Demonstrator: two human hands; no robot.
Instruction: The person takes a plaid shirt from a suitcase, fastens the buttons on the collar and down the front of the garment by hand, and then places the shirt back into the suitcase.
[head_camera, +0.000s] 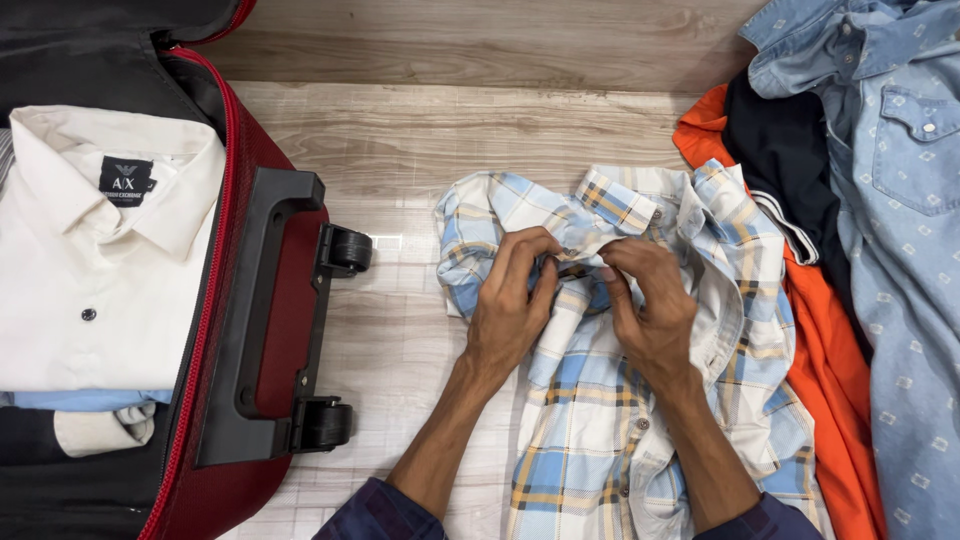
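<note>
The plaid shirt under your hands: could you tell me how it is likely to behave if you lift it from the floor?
The plaid shirt would probably droop: it lies crumpled in soft folds. It is likely light, as the left hand and right hand bunch it near the collar with fingertips only. On the smooth wooden floor it would probably slide rather than roll.
</note>
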